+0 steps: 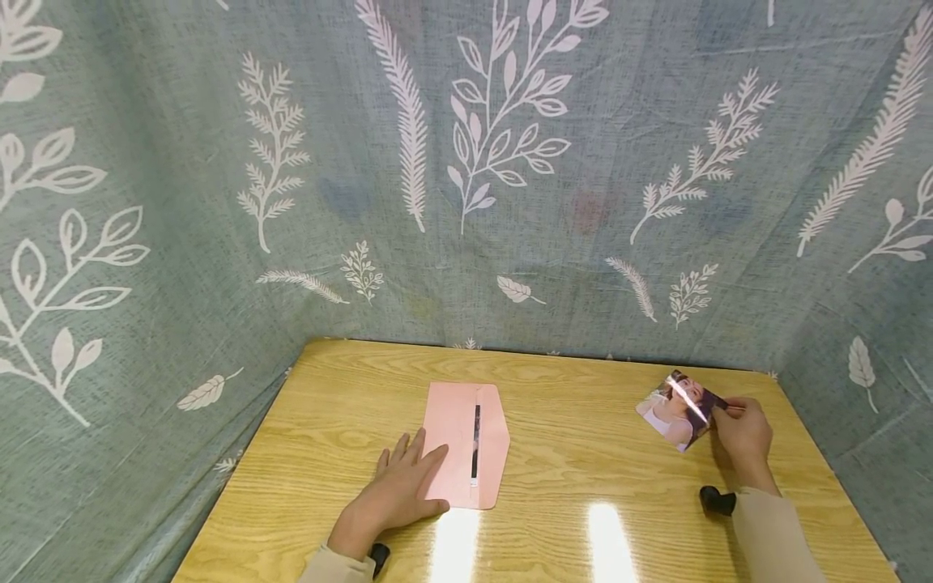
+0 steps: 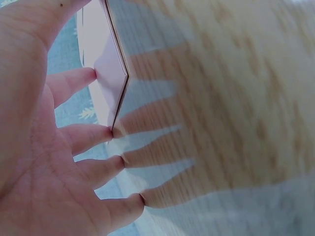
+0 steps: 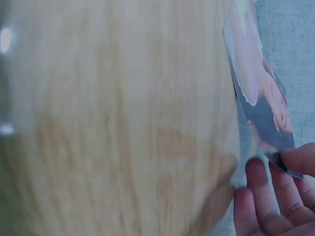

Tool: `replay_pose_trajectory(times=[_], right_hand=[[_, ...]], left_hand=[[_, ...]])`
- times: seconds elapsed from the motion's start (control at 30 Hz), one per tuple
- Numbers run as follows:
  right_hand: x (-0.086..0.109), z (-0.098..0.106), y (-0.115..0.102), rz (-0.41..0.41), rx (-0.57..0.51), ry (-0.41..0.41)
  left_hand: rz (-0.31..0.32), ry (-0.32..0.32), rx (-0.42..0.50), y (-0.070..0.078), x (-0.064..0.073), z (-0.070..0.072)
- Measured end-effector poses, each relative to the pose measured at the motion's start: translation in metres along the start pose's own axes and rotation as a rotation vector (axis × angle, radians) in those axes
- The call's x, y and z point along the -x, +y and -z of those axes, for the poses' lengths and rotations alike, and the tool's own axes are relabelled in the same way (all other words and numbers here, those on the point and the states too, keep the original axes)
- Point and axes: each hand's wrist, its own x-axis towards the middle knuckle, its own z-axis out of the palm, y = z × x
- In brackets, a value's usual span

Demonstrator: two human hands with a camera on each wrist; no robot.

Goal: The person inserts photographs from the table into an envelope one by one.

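A pink envelope (image 1: 449, 445) lies on the wooden table with its pointed flap (image 1: 496, 445) opened out to the right. Along its mouth shows a narrow dark strip (image 1: 476, 441), the edge of something inside. My left hand (image 1: 397, 490) rests on the envelope's left side, fingers spread and straight; in the left wrist view the fingertips (image 2: 134, 200) meet the tabletop by the envelope's edge. Off to the right, my right hand (image 1: 745, 433) pinches a glossy photo (image 1: 674, 411) of a person by one corner. The right wrist view has the thumb (image 3: 301, 160) over that corner.
The wooden table (image 1: 568, 437) carries two bright light reflections near its front. A grey-green curtain (image 1: 437, 267) with white leaf prints encloses the table at the back and both sides. Dark wrist devices (image 1: 717, 500) sit at both sleeves.
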Motion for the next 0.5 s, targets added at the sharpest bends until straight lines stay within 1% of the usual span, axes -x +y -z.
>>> replay_pose_trajectory(times=[0.07,0.2,0.23,0.33,0.43,0.5], right_hand=[[0.002,0.0,0.001,-0.011,-0.056,-0.004],[0.003,-0.001,0.003,-0.044,-0.212,-0.056],[0.003,-0.001,0.003,-0.048,-0.233,-0.064],[0.005,0.001,0.002,-0.044,-0.239,-0.07],[0.009,0.002,0.0,-0.051,-0.267,-0.069],[0.012,0.002,-0.003,-0.074,-0.349,-0.086]], left_hand=[[0.001,-0.002,-0.001,0.0,0.0,0.0],[0.003,-0.002,0.001,0.0,0.0,0.0],[0.003,-0.001,0.001,0.001,0.0,0.0],[0.0,0.006,-0.001,0.001,0.0,0.0],[-0.002,0.01,-0.002,0.001,0.0,0.0],[-0.001,0.01,-0.002,0.001,-0.001,0.0]])
